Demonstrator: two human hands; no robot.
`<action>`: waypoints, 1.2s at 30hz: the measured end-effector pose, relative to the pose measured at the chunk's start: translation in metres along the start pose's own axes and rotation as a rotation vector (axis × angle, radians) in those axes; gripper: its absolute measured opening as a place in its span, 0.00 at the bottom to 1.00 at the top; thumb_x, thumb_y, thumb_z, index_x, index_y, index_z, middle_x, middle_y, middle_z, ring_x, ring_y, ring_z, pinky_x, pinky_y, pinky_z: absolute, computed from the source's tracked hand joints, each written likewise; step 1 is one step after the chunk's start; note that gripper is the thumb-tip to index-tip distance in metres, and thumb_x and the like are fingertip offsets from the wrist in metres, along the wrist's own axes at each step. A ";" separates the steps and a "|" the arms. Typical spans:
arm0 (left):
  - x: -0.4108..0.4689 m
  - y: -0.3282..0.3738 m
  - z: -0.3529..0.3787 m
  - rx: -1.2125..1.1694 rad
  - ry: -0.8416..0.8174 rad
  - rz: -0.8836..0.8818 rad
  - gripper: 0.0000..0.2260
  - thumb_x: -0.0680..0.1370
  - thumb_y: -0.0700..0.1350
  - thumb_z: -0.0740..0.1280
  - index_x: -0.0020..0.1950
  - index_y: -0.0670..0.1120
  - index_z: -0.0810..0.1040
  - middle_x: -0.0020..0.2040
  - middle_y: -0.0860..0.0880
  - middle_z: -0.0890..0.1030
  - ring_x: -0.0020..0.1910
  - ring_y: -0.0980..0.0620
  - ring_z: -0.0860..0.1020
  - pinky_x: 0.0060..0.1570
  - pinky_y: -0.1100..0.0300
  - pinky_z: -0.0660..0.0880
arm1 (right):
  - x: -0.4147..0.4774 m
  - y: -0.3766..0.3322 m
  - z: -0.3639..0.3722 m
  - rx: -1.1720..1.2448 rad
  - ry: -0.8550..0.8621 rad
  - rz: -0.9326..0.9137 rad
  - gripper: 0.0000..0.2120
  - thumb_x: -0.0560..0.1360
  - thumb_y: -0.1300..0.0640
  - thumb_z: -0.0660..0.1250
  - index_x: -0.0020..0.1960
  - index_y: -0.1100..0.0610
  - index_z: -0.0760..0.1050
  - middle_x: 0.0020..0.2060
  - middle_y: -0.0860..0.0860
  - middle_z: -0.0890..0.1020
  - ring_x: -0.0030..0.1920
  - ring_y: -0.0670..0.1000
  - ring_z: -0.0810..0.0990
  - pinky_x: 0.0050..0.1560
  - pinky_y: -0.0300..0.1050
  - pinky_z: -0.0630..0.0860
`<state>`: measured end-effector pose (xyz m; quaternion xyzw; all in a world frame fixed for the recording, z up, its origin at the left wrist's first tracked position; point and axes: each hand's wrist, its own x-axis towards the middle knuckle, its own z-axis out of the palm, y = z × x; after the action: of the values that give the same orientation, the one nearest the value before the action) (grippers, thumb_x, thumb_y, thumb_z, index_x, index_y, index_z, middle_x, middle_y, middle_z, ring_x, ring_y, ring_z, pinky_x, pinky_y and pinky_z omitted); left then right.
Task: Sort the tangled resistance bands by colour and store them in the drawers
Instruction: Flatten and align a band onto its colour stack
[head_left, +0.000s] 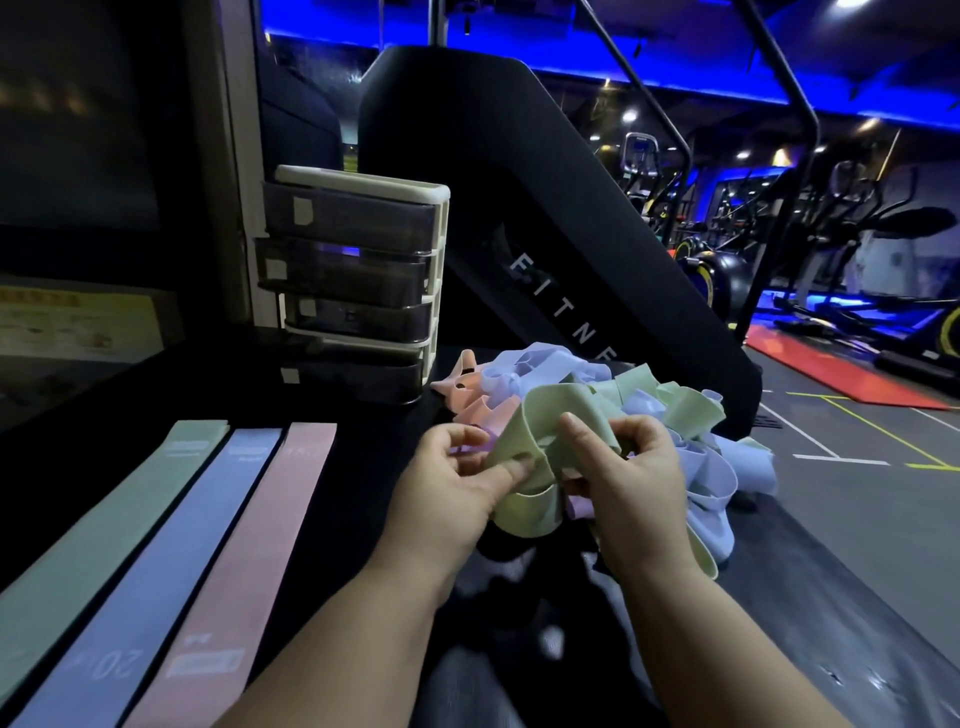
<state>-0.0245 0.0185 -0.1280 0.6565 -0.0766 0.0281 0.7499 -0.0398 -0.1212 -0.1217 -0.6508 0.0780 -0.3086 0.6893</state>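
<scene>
Beside the drawer unit (358, 280), the tangled pile of bands (545, 371) sits; at its near edge the left hand (452, 483) and the right hand (628, 467) both pinch a pale green band (545, 410). A sage band (130, 499), a blue band (171, 545) and a pink band (260, 519) lie flat at left.

The mint band (104, 519), lavender band (171, 545) and pink band (260, 519) carry white print. The pile (706, 467) mixes pale green, lavender and peach; the held band (550, 410) is yellow-green. The drawers (353, 270) are smoky grey, their frame (363, 182) cream.
</scene>
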 end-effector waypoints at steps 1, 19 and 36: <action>0.000 0.002 0.000 -0.043 0.027 -0.003 0.16 0.69 0.43 0.77 0.51 0.48 0.75 0.45 0.49 0.82 0.39 0.55 0.81 0.35 0.64 0.73 | 0.000 0.000 0.000 0.010 0.001 0.007 0.15 0.71 0.54 0.77 0.46 0.60 0.73 0.44 0.63 0.82 0.38 0.61 0.83 0.31 0.45 0.78; 0.000 0.005 -0.002 -0.074 -0.011 -0.033 0.27 0.60 0.49 0.81 0.53 0.48 0.72 0.47 0.51 0.80 0.45 0.52 0.80 0.48 0.58 0.76 | -0.002 0.000 0.003 -0.089 0.006 -0.077 0.14 0.70 0.53 0.77 0.43 0.56 0.72 0.41 0.57 0.82 0.37 0.57 0.85 0.37 0.56 0.82; 0.004 0.010 -0.006 -0.292 0.008 -0.119 0.07 0.77 0.34 0.66 0.44 0.46 0.75 0.39 0.47 0.82 0.31 0.57 0.78 0.31 0.67 0.76 | -0.002 0.001 0.000 -0.084 -0.003 -0.082 0.17 0.62 0.42 0.75 0.41 0.51 0.75 0.38 0.56 0.82 0.36 0.55 0.81 0.42 0.58 0.80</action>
<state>-0.0220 0.0252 -0.1184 0.5439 -0.0378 -0.0251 0.8379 -0.0410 -0.1207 -0.1230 -0.6821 0.0632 -0.3322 0.6483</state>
